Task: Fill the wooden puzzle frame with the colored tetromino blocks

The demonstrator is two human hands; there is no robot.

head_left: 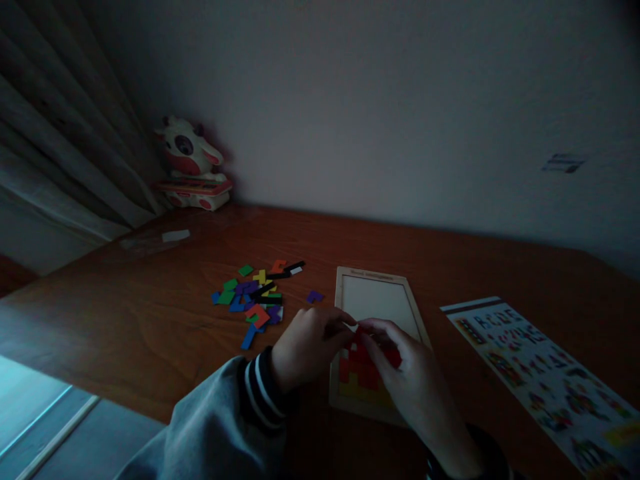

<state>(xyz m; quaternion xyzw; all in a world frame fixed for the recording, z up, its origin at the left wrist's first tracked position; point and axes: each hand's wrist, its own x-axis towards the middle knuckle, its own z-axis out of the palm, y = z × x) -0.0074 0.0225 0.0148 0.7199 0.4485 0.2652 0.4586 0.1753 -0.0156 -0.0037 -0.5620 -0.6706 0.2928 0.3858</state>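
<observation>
A wooden puzzle board [373, 273] lies on the table, its upper part bare and pale, with red and yellow pieces [367, 377] set in its lower part. Above the board, my left hand [314, 345] pinches a small white piece [354, 327] between thumb and fingers. Close beside it, my right hand [407, 370] has thumb and index finger closed on a red piece [361, 335]. The fingertips of both hands nearly meet, and parts of the pieces are hidden by them.
Many coloured pieces [257, 291] are heaped left of the board, with a purple piece [315, 297] apart. A printed sheet [543, 380] lies on the right. At the back left stand a cow toy [193, 157] and a white scrap [176, 235] on the wooden table [150, 320].
</observation>
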